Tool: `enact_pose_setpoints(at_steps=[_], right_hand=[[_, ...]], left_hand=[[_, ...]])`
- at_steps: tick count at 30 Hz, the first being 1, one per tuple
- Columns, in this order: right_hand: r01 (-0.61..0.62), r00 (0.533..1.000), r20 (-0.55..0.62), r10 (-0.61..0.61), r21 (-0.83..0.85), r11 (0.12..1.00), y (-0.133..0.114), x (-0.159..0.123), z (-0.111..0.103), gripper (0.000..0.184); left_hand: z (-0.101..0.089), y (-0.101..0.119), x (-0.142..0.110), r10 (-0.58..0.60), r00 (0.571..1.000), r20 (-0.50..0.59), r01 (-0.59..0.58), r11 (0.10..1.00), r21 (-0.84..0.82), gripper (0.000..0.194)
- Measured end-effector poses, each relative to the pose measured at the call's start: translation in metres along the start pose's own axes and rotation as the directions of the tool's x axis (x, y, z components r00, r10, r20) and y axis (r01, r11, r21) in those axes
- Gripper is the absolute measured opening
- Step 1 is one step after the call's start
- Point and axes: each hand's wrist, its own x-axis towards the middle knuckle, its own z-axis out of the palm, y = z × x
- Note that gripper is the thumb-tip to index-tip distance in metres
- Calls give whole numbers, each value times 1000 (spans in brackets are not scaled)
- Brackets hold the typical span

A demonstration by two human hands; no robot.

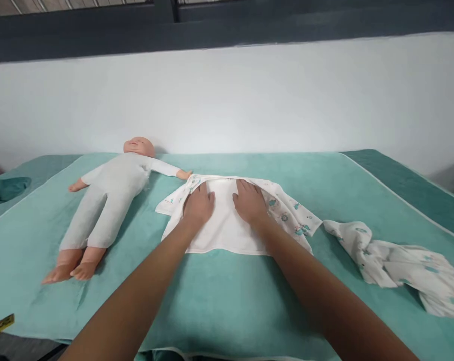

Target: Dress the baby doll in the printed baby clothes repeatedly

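Observation:
A small white baby shirt point(223, 220) with a green and grey print lies spread on the green cover, its front parted so the plain inside shows. My left hand point(199, 204) rests palm down on the left part of it, fingers stretched toward the far edge and partly hidden by the fabric. On the right part lies my right hand point(250, 201), also flat, with its fingertips by the collar edge. A baby doll point(112, 185) in a white cloth body lies on its back to the left, one of its hands beside the shirt's far left corner.
Crumpled printed baby clothing point(400, 260) lies at the right, close to the shirt's sleeve. A white wall point(227, 100) rises behind the green cover point(219, 306). At the lower left edge is a yellow label point(0, 326), and darker green cloth point(9, 189) lies at the far left.

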Motion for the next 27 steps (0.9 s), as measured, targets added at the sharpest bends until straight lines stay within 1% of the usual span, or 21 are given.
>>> enact_pose_setpoints(at_steps=[2,4,6,8,10,13,14,16,18,20,23,25,27], right_hand=[[76,997,-21,-77,-20,997,11,9,-5,51],[102,994,-27,-103,-35,994,21,16,-8,54],[71,997,-18,-71,-33,997,30,19,-7,54],[40,999,-15,-40,-21,999,37,21,-5,54],[46,999,-4,-46,-1,999,40,23,-2,54],[57,998,22,-57,23,998,39,24,2,53],[47,999,15,-47,17,999,38,24,2,52],[10,999,-43,-11,-22,1000,32,22,2,54],[-30,992,-124,21,-79,996,26,19,1,56],[-56,984,-177,32,-131,990,21,16,0,59],[-89,980,-195,51,-195,977,16,13,1,62],[-113,981,-183,71,-234,966,15,13,3,64],[-130,981,-177,84,-263,956,15,13,3,65]], left_hand=[[-2,-3,6,14,997,-80,-12,1000,26,54],[-2,-4,8,14,992,-123,-9,999,47,56],[1,-5,10,7,993,-120,-2,999,48,55],[4,-6,14,3,996,-94,0,999,32,54],[7,-7,20,-16,998,-57,17,1000,11,53],[10,-10,28,-65,998,23,66,998,-22,53],[10,-10,30,-74,996,50,76,997,-32,53],[10,-10,30,-73,995,74,77,996,-52,53],[9,-9,28,-52,998,41,54,997,-63,54],[9,-7,24,-39,999,-20,37,997,-61,55],[9,-5,19,-81,994,-79,76,995,-58,53],[9,-4,17,-112,990,-86,107,992,-63,52],[9,-4,17,-118,988,-94,112,991,-69,52]])
